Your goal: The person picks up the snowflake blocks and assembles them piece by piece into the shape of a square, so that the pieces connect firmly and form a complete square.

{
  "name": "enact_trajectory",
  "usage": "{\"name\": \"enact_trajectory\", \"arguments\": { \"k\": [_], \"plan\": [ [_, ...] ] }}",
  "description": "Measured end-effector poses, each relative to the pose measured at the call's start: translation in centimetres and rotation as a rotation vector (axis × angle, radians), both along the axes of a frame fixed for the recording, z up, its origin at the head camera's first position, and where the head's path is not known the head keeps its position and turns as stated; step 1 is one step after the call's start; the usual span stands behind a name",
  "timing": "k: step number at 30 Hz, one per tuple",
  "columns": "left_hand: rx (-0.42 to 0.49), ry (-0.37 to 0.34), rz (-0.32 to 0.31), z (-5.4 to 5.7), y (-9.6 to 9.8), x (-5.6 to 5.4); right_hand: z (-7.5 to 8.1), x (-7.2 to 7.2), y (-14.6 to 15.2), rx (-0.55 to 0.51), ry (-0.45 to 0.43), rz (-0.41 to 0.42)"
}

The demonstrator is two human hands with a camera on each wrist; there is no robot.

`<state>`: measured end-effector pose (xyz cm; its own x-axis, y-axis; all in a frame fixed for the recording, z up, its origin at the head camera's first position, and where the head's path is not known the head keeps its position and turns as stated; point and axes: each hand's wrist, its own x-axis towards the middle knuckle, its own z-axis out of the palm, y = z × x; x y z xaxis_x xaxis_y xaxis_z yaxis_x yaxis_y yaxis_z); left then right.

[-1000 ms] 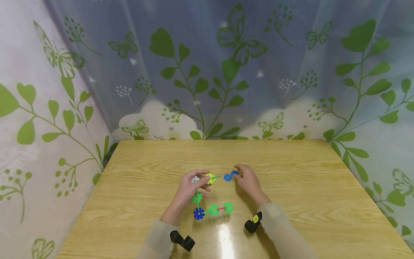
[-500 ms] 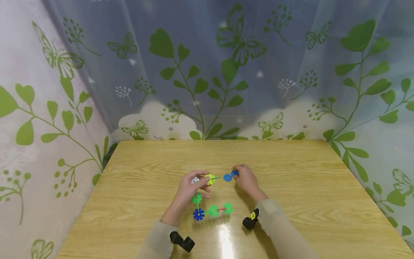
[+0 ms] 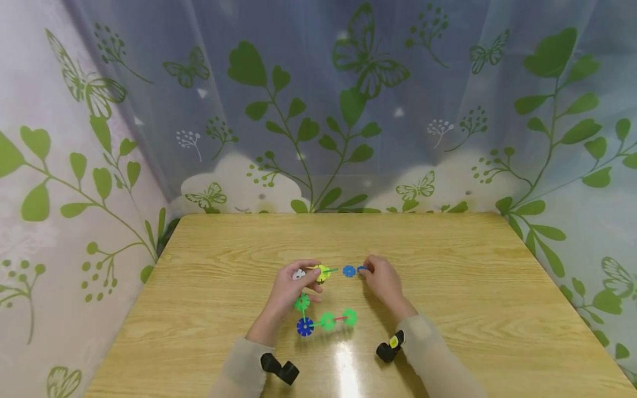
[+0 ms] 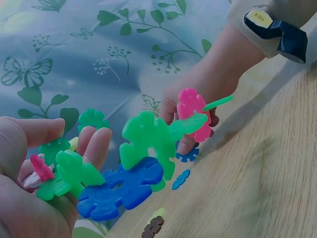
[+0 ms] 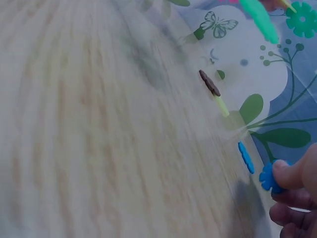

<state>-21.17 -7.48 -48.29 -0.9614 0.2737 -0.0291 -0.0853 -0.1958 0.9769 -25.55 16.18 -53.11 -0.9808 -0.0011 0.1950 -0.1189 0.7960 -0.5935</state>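
Note:
My left hand [image 3: 290, 286] holds a chain of notched plastic snowflake discs slotted edge to edge. By its thumb is a yellow disc [image 3: 323, 273] with a green one edge-on; a white disc [image 3: 298, 274] shows at the palm. The chain bends down through a green disc [image 3: 301, 302] and a dark blue disc [image 3: 305, 326], then right through more green discs [image 3: 327, 321] and a pink one [image 4: 194, 114]. My right hand [image 3: 385, 281] pinches a blue disc [image 5: 269, 177] between thumb and fingers. Another blue disc [image 3: 349, 271] lies on the table just left of it, apart.
A brown disc [image 5: 210, 83] and a pale yellow disc [image 5: 222, 105] lie together on the wooden table [image 3: 239, 237]. Patterned curtain [image 3: 308, 110] hangs behind the table and along both sides. A black wrist camera [image 3: 390, 347] sits on each sleeve.
The blue disc in my right hand has turned nearly edge-on and shifted slightly right, opening a small gap from the other blue disc. My left hand stays nearly still with the chain.

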Motion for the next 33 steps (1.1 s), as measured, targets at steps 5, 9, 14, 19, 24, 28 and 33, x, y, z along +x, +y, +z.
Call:
{"name": "enact_trajectory", "arguments": {
  "k": [5, 9, 14, 19, 24, 28, 33],
  "plan": [
    [0.014, -0.002, -0.004, -0.2, 0.0, 0.0, 0.3, 0.9, -0.2, -0.170, 0.038, 0.014],
    [0.016, -0.006, -0.002, -0.2, -0.1, 0.0, 0.9, 1.9, -0.7, -0.341, 0.081, 0.061],
    [0.023, -0.022, 0.003, 0.0, 0.0, 0.0, 2.0, 3.2, -1.8, -0.569, 0.045, 0.108],
    [0.017, -0.033, 0.002, 0.2, 0.1, 0.0, 3.0, 4.0, -3.0, -0.748, 0.006, 0.121],
    [0.014, -0.048, -0.007, 0.1, 0.1, -0.2, 3.7, 4.4, -3.8, -0.859, -0.038, 0.121],
    [0.017, -0.068, -0.010, -0.1, 0.2, -0.3, 5.0, 5.0, -4.0, -0.906, -0.079, 0.120],
    [0.012, -0.116, 0.003, -0.2, 0.2, -0.3, 7.1, 6.1, -4.5, -0.891, -0.083, 0.121]
  ]
}}
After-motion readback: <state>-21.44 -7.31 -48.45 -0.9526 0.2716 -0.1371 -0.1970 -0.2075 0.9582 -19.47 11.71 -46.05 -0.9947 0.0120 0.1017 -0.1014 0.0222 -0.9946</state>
